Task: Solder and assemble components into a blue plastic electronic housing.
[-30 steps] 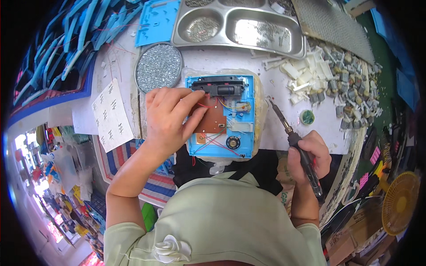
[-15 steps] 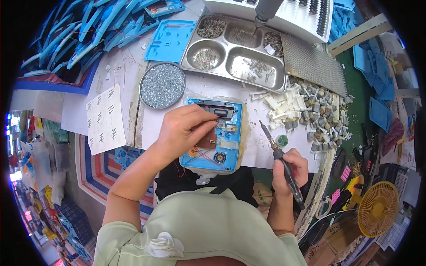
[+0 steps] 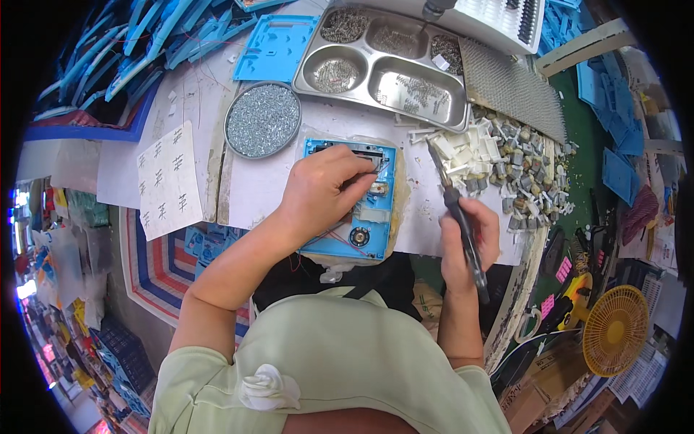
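A blue plastic case point(image 3: 336, 248) lies open side up on the table in front of me, with a round speaker point(image 3: 359, 236), thin red wires and small parts inside. My left hand point(image 3: 322, 189) reaches over it from the left. Its thumb and forefinger are pinched together near the case's upper right, and whatever is between them is hidden. Right of the case, my right hand point(image 3: 470, 242) grips the black handle of a soldering iron point(image 3: 463, 230), its thin metal tip pointing up and away, apart from the case.
Behind the case stand a round dish of small metal pieces point(image 3: 262, 119) and a steel compartment tray point(image 3: 376, 74) with small metal parts. White and grey parts point(image 3: 506, 170) are heaped at right. Blue cases point(image 3: 155, 36) pile up far left; a power driver point(image 3: 436, 9) hangs above the tray.
My left hand has moved slightly right and up over the case, covering more of its upper part. My right hand has raised the soldering iron's tip toward the white parts.
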Demonstrator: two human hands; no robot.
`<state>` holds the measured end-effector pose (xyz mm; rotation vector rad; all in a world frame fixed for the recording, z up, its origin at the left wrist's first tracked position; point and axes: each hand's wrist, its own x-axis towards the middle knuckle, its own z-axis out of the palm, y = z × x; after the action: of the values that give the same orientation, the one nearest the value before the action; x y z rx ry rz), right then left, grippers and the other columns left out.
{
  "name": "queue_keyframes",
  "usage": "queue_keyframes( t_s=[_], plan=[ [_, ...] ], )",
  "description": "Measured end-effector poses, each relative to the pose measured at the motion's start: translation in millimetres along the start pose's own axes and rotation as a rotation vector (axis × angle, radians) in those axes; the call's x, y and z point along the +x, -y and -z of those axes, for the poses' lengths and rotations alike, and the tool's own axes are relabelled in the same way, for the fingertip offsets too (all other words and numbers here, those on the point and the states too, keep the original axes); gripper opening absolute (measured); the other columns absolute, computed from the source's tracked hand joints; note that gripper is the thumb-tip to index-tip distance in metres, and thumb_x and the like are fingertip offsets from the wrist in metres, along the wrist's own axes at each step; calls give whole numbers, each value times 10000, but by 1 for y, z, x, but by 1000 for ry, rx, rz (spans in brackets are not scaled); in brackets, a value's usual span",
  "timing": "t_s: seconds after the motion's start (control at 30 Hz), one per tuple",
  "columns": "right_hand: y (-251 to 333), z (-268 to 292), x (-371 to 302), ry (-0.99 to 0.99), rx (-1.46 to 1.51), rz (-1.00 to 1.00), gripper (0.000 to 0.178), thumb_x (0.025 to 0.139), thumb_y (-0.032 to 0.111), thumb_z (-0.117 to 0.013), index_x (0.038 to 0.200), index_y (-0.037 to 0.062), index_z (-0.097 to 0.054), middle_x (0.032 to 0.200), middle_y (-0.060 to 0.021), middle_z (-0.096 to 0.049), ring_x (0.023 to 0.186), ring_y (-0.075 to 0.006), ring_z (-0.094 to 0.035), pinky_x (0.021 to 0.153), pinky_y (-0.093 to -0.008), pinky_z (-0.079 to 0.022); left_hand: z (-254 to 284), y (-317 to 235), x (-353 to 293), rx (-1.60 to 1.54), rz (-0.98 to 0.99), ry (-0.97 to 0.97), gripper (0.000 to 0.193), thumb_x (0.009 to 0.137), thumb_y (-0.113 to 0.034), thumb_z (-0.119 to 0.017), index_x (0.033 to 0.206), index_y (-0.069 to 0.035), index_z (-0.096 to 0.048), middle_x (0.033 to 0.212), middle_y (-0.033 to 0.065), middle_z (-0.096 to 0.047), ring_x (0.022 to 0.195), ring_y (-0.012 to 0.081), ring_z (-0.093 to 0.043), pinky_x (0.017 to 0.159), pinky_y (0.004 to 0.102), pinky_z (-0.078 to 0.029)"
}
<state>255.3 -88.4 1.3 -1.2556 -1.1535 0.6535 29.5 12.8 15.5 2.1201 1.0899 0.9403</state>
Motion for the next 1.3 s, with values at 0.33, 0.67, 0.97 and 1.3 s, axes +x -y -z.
queue_keyframes(
  t_s=[0.33, 0.67, 0.97, 1.3],
  plan=[
    [9, -75, 52, 272, 269, -259, 517, 874, -74, -696, 1354, 40, -543, 1120, -114, -658, 985, -167, -691, 868, -288, -563, 6, 7, -7, -291, 167, 11, 119, 862, 18, -750, 981, 24, -757, 971, 102, -718, 783, 124, -682, 661, 257, -552],
    [-2, -85, 36, 206, 182, 70, 529, 854, -144, -710, 1336, -15, -535, 1102, -132, -654, 970, -183, -722, 871, -294, -582, 9, 5, -9, -571, 475, 79, 108, 894, -9, -737, 991, 37, -744, 874, 67, -709, 653, 91, -661, 547, 245, -537],
    [-3, -81, 31, 220, 204, -5, 544, 850, -143, -707, 1345, -14, -522, 1123, -154, -654, 981, -205, -729, 873, -302, -578, 2, 17, -10, -56, -121, -98, 82, 932, -17, -698, 1003, 25, -704, 826, 92, -677, 613, 137, -674, 552, 284, -530],
    [-5, -84, 46, 288, 62, 35, 557, 821, -112, -731, 1333, 20, -556, 1109, -113, -660, 947, -169, -697, 862, -301, -563, 15, 10, -10, -469, 369, 138, 64, 994, -40, -636, 994, 23, -649, 868, 28, -612, 656, 81, -656, 564, 215, -501]
  ],
)
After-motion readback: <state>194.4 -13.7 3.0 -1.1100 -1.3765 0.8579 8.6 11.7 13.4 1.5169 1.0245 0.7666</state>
